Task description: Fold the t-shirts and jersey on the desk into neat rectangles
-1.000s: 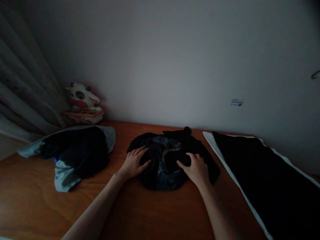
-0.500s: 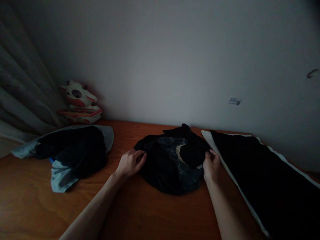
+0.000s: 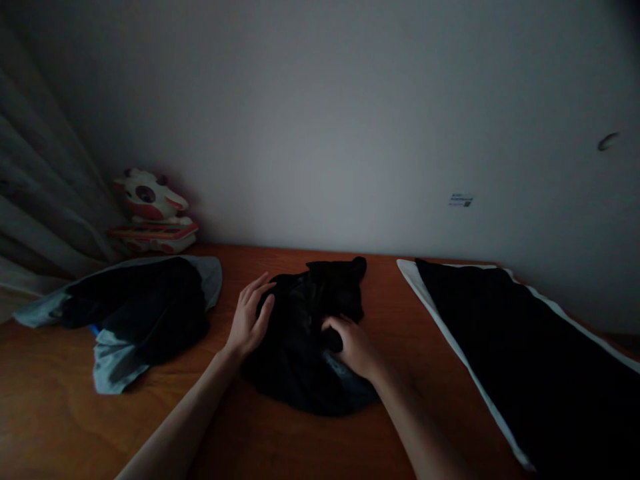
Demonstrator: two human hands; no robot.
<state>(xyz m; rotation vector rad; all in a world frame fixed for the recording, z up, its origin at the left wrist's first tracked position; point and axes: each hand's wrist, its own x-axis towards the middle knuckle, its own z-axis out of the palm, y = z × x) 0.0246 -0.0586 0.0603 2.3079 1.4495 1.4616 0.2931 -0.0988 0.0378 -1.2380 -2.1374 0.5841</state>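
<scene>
A crumpled black garment (image 3: 300, 370) lies in the middle of the wooden table, with a bluish patterned patch showing near its lower right. At its upper left edge is my left hand (image 3: 247, 317), fingers spread and thumb apart, resting against the cloth. My right hand (image 3: 353, 343) is closed on the garment's right part, which is folded over toward the middle; its fingertips are partly hidden in the dark folds.
On the left lies a rumpled black and grey garment (image 3: 150, 307). Black cloth with white edges (image 3: 500, 333) is spread on the right. A cow-shaped toy keyboard (image 3: 155, 213) stands at the back left, near the curtain (image 3: 45, 173). A wall (image 3: 320, 133) rises behind the table (image 3: 235, 427).
My right hand has moved left, bringing the garment's right side inward over its middle. My left hand has opened its fingers and shifted slightly left. The light collar-like band is now hidden.
</scene>
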